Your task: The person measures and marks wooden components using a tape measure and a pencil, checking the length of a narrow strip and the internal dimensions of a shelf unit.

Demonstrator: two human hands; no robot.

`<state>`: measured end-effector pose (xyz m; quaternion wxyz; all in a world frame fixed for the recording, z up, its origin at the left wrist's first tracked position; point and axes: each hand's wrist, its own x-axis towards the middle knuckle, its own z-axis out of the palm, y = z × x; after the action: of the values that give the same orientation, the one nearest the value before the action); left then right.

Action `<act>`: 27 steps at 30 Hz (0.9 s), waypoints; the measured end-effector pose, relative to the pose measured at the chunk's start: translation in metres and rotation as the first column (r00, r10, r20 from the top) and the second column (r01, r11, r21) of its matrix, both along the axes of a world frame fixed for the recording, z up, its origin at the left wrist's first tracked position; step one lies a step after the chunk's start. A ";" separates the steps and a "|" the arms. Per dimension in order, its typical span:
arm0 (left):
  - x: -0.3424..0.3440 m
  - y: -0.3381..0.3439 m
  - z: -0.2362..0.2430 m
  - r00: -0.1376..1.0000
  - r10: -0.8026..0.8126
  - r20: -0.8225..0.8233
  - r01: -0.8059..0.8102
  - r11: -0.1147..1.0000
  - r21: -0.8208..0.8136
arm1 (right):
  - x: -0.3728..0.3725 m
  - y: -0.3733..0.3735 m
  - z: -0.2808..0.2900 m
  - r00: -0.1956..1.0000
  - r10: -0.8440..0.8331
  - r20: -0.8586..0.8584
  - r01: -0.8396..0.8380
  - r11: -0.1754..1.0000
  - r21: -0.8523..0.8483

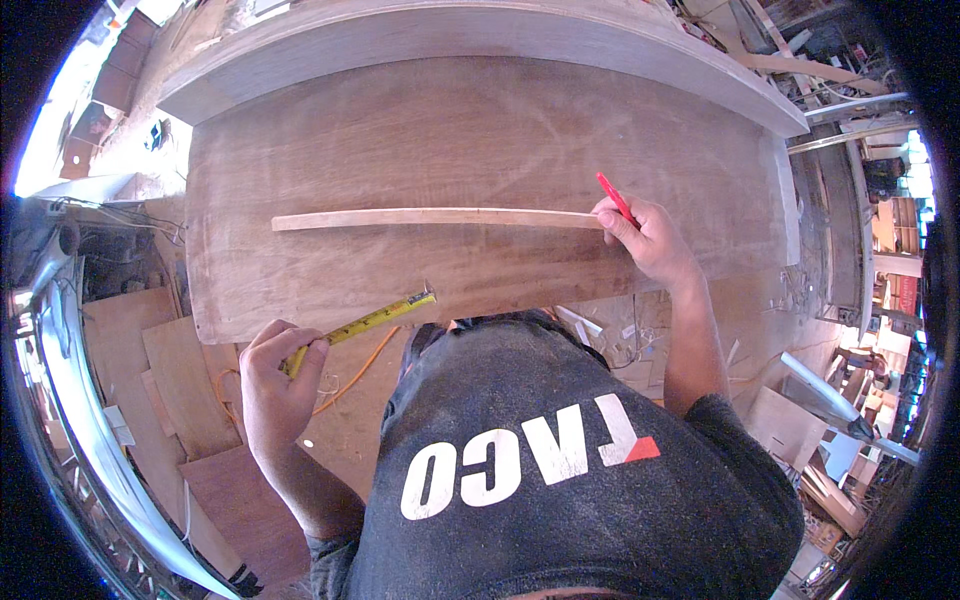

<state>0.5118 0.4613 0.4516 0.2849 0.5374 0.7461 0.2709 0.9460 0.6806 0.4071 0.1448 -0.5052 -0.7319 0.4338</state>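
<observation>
My left hand (280, 372) is closed on a yellow tape measure (375, 320). A short length of blade sticks out to the right, its metal hook end near the front edge of the wooden panel. My fingers hide the rest of the tape measure. A thin, narrow wood strip (430, 217) lies lengthwise across the panel (420, 130). At the strip's right end, my right hand (648, 238) pinches it between thumb and fingers. The same hand also holds a slim red pencil (614, 196), slanting up to the left.
A raised board (480, 40) runs along the panel's far edge. Plywood sheets (190, 380) lean or lie at the left, with an orange cord (360, 370) on the floor. Offcuts and a pale pipe (825, 390) clutter the right.
</observation>
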 end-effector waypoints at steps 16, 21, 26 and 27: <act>0.023 0.028 0.011 1.000 -0.027 0.004 0.027 0.998 -0.054 | -0.005 -0.011 -0.006 1.000 0.008 0.002 -0.009 0.953 0.303; 0.029 0.026 0.009 1.000 0.001 0.028 0.003 0.990 -0.138 | 0.000 -0.009 -0.011 0.999 0.029 0.013 -0.032 0.951 0.307; 0.035 0.023 0.003 0.998 0.002 0.065 0.006 0.992 -0.126 | 0.000 -0.007 -0.013 0.999 0.038 0.025 -0.045 0.937 0.345; 0.039 0.025 0.005 0.998 0.016 0.066 -0.008 0.991 -0.131 | 0.000 -0.007 -0.014 0.999 0.032 0.018 -0.036 0.938 0.346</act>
<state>0.5512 0.4867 0.4571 0.3430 0.5036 0.7555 0.2409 0.9459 0.6738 0.3933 0.2194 -0.4619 -0.8062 0.2977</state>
